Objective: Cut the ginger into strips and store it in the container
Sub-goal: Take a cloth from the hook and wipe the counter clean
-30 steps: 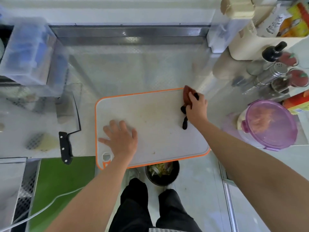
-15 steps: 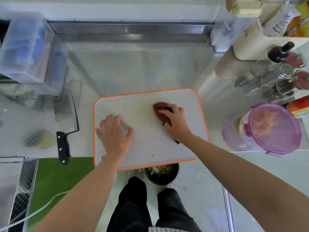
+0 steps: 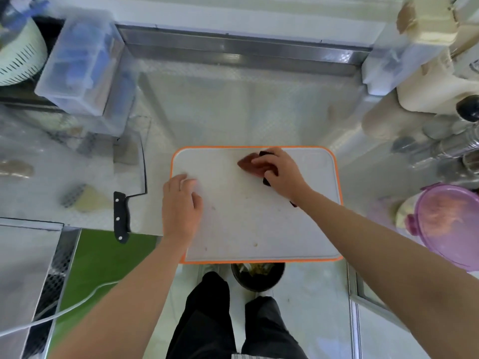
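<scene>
Board: white plastic cutting board with orange rim (image 3: 259, 229), on the steel table (image 3: 233, 104), near edge. No ginger piece on it, only a few small crumbs.

Left hand (image 3: 180, 203): laid flat on the board's left part, fingers straight and close together, steadying it.

Right hand (image 3: 281, 172): fingers curled over a reddish-brown wiping cloth (image 3: 247, 163), pressing it to the far half of the board.

Steel cleaver with black handle (image 3: 121, 216): on the table just left of the board, untouched.

Task's thing: pale orange shreds (image 3: 440, 218) show through the lid of the round clear container with a purple lid (image 3: 456, 244), far right, well apart from the board. Judged to be the cut ginger, already stored; lid appears on.

Handling (judgement): strips light, limp, damp, likely to cling to fingers; gather in small pinches or scoop with the blade flat. The container is best held by its wall or its lid tab, since smooth plastic may be slippery when wet
</scene>
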